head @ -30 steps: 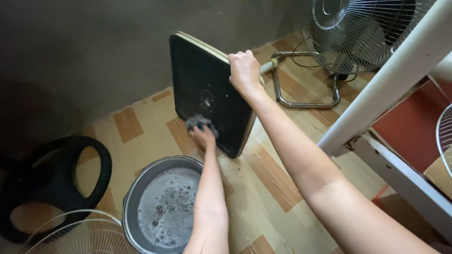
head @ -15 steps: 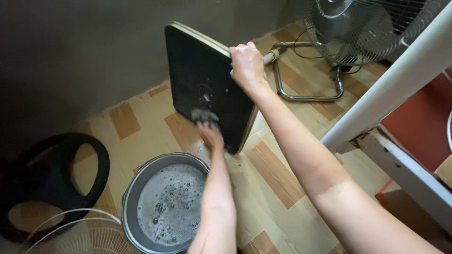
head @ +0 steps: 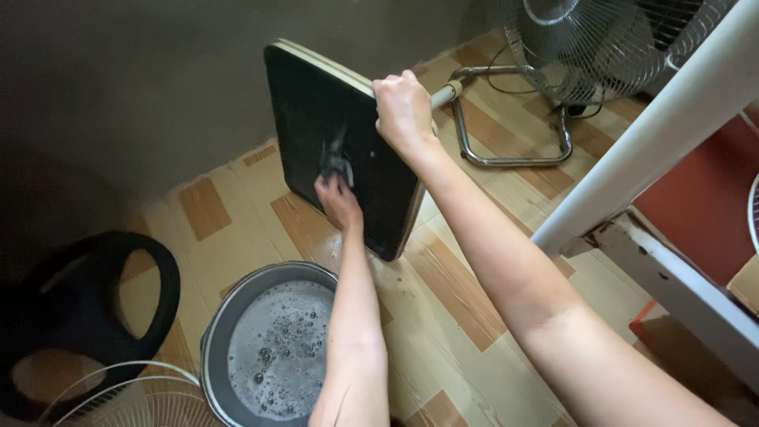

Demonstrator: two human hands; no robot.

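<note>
- Your left hand fingers are pinched on a dark rag, pressing it to the black board.
- Your right hand is clamped over the board's upper edge, holding it tilted on the floor.
- A basin of soapy water sits just below your left arm.
- A fan stands beyond the board, with its metal base behind your right hand.

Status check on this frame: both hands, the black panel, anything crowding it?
Left hand presses grey rag on black panel. Right hand grips panel's top edge, panel tilted on floor. Soapy basin close below, not touching.
</note>
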